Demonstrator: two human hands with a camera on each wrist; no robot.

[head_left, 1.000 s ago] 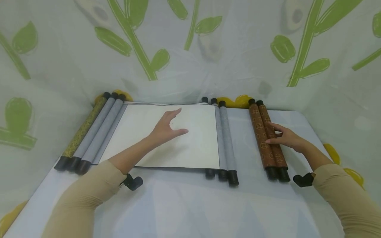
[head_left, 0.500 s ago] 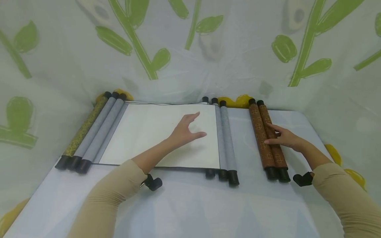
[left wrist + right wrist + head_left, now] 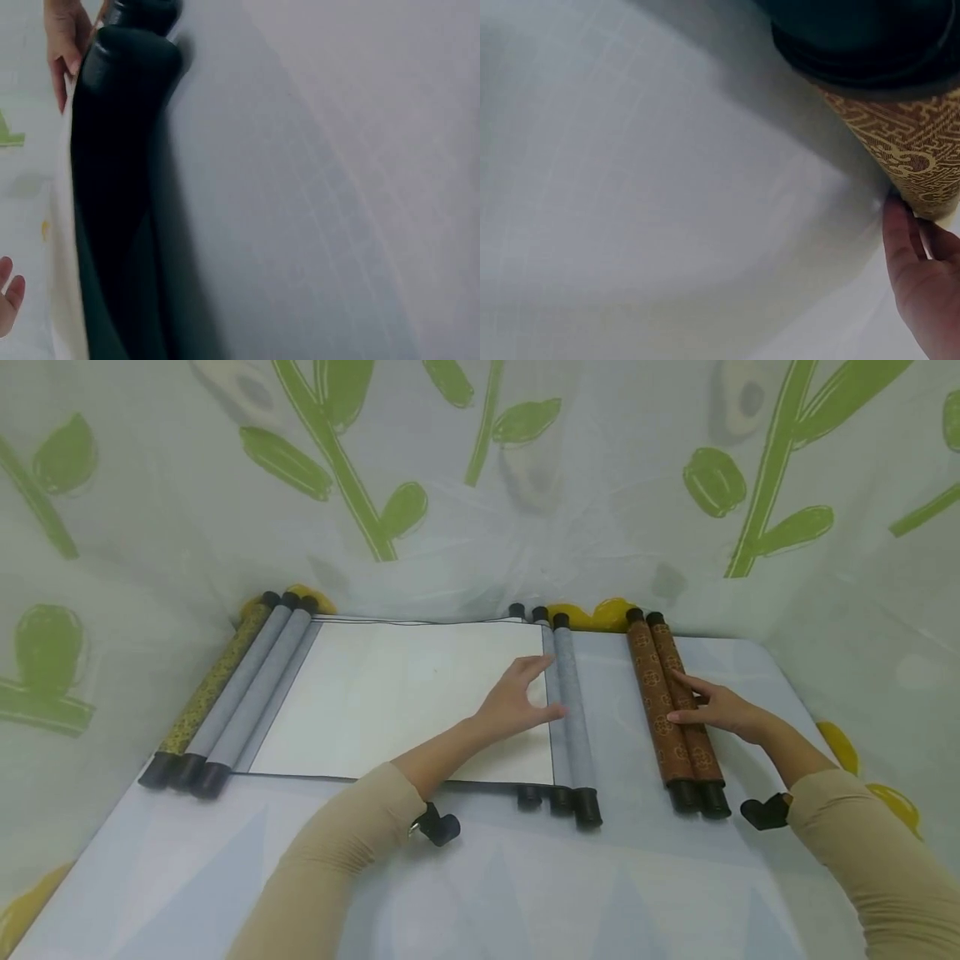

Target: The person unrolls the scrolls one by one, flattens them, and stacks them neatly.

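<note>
Two rolled brown scrolls [image 3: 660, 714] with black end knobs lie side by side at the right in the head view. My right hand [image 3: 716, 708] holds the right-hand one, its thumb reaching toward the left one. In the right wrist view the right hand's fingers [image 3: 907, 247] meet the patterned roll [image 3: 911, 154]. My left hand [image 3: 517, 697] hovers over the right part of a white hanging scroll sheet [image 3: 390, 693], thumb and fingers spread in a C with nothing between them. Its fingertips overlap the sheet's grey border and rolled grey edge [image 3: 573, 718] in this view.
Left of the sheet lie grey rolls [image 3: 258, 693] with black knobs, beside a yellow-green patterned roll [image 3: 213, 681]. A pale cloth covers the table [image 3: 525, 893]. A curtain with green leaf prints [image 3: 600, 527] hangs behind it.
My left hand has travelled right across the white sheet to the grey roll at its right edge, keeping its C shape. My right hand has stayed on the brown scrolls.
</note>
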